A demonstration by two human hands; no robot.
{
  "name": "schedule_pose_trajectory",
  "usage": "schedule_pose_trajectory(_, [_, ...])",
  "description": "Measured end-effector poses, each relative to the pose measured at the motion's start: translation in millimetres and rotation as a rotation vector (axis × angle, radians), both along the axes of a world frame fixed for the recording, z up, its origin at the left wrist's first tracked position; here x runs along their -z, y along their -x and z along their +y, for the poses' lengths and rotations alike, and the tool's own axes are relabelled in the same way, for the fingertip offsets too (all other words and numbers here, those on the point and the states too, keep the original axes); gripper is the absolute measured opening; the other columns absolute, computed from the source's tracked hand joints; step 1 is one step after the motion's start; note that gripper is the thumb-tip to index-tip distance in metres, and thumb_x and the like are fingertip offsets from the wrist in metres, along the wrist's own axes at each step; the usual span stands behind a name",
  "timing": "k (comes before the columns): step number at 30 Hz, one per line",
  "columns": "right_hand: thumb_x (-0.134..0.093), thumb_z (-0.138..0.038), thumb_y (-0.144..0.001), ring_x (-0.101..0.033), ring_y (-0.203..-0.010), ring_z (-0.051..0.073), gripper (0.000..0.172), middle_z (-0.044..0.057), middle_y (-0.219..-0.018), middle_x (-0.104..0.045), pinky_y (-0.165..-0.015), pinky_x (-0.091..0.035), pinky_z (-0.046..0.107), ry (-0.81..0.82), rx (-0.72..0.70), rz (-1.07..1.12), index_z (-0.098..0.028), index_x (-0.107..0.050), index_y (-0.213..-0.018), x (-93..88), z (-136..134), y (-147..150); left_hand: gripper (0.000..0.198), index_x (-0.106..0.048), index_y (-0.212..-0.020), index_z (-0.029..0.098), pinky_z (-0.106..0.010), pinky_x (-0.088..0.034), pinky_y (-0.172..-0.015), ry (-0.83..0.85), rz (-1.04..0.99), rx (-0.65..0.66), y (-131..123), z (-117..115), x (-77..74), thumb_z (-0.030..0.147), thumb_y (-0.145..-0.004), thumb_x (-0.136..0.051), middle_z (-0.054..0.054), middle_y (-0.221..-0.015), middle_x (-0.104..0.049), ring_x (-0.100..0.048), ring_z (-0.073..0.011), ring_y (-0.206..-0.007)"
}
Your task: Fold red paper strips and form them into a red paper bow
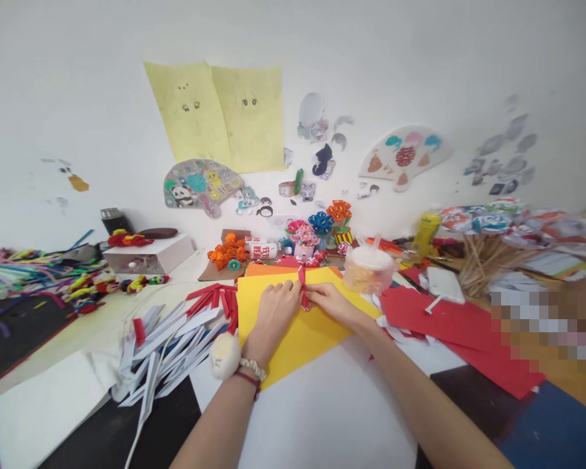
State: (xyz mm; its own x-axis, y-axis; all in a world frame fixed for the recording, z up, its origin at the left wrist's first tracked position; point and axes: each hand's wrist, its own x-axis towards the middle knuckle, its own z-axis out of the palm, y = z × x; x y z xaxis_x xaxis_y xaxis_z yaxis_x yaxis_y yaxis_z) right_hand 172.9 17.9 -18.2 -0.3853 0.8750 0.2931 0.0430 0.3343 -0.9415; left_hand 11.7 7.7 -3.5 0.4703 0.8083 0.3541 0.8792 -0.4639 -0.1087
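Over a yellow sheet of paper [293, 339], both my hands meet at a small red-and-white folded paper strip [302, 276]. My left hand [279, 305] has its fingers curled, closed on the strip from the left. From the right, my right hand [329, 301] pinches the strip's lower part with thumb and fingers together. The strip stands partly above my fingers; its middle is hidden by them. To the left of the yellow sheet are red folded strips [217, 299] and a heap of white paper strips [176, 345]. A round white plush ball [224, 355] lies beside my left wrist.
A plastic cup with a straw [370, 264] stands behind my right hand. Red paper sheets [449, 332] and a white device [445, 285] lie to the right. Paper and pipe-cleaner flowers [300, 236] line the wall. A white box [151, 254] and colourful pipe cleaners [34, 273] are at left.
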Motion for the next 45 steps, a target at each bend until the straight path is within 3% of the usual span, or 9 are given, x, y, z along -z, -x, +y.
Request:
schedule_pose_trajectory(5, [-0.051,-0.027,-0.077,-0.053,-0.065,0.015,0.021,0.001,-0.062,-0.059,-0.064,-0.042,0.026,-0.016,0.010,-0.015,-0.018,-0.057,-0.058,-2.7,-3.8,3.5,0.016,-0.057,-0.097,0.018,-0.030,-0.041,-0.071,0.005,-0.009,0.039,-1.2,-3.5,-2.6,0.014,-0.089,-0.044,-0.007,-0.085,-0.064,-0.061,-0.0201,-0.085])
schedule_pose_trajectory(12, [-0.049,-0.024,-0.076,-0.056,-0.067,0.016,0.015,0.001,-0.067,-0.062,-0.065,-0.044,0.026,-0.057,0.024,-0.062,-0.018,-0.061,-0.068,-5.9,-6.8,3.1,0.019,-0.057,-0.094,0.017,-0.032,-0.042,-0.072,0.017,-0.044,0.035,0.1,-3.1,-2.7,0.009,-0.085,-0.044,-0.008,-0.084,-0.065,-0.061,-0.0209,-0.084])
schedule_pose_trajectory(19, [-0.049,-0.013,-0.064,-0.050,-0.054,0.014,0.017,-0.002,-0.055,-0.060,-0.052,-0.036,0.023,-0.142,0.228,-0.174,-0.017,-0.065,-0.068,12.1,4.2,6.5,0.020,-0.058,-0.093,0.019,-0.032,-0.043,-0.074,0.044,-0.055,0.053,-2.8,-4.1,-1.5,0.008,-0.083,-0.044,-0.007,-0.084,-0.065,-0.061,-0.0208,-0.085])
schedule_pose_trajectory(26, [-0.052,-0.013,-0.068,-0.051,-0.059,0.015,0.016,0.000,-0.062,-0.064,-0.056,-0.036,0.025,-0.271,0.338,-0.263,-0.018,-0.067,-0.072,12.7,3.9,7.7,0.026,-0.058,-0.098,0.019,-0.031,-0.044,-0.071,0.052,-0.097,0.027,-0.3,-1.9,0.7,0.006,-0.081,-0.042,-0.007,-0.085,-0.066,-0.061,-0.0210,-0.082])
schedule_pose_trajectory(36, [-0.045,-0.024,-0.089,-0.057,-0.080,0.020,0.022,0.007,-0.084,-0.065,-0.071,-0.039,0.030,-0.437,0.376,-0.407,-0.020,-0.066,-0.084,17.0,3.2,4.0,0.030,-0.058,-0.098,0.020,-0.027,-0.042,-0.068,0.045,-0.194,0.055,5.6,2.7,2.8,0.003,-0.082,-0.039,-0.005,-0.090,-0.066,-0.060,-0.0181,-0.083])
schedule_pose_trajectory(42, [-0.047,-0.009,-0.081,-0.055,-0.067,0.016,0.024,0.004,-0.070,-0.063,-0.063,-0.036,0.026,-0.494,0.381,-0.545,-0.019,-0.066,-0.070,16.7,6.9,-4.1,0.020,-0.058,-0.094,0.020,-0.028,-0.044,-0.071,0.046,-0.256,0.106,3.0,1.0,4.6,0.015,-0.090,-0.039,-0.005,-0.087,-0.065,-0.060,-0.0185,-0.082])
schedule_pose_trajectory(45, [-0.049,-0.008,-0.077,-0.054,-0.064,0.016,0.023,0.004,-0.067,-0.062,-0.060,-0.034,0.026,-0.489,0.401,-0.564,-0.018,-0.066,-0.065,16.7,7.4,-5.5,0.020,-0.054,-0.108,0.019,-0.031,-0.046,-0.082,0.019,-0.311,0.104,2.2,0.9,5.2,0.022,-0.091,-0.043,-0.008,-0.107,-0.062,-0.059,-0.0201,-0.098])
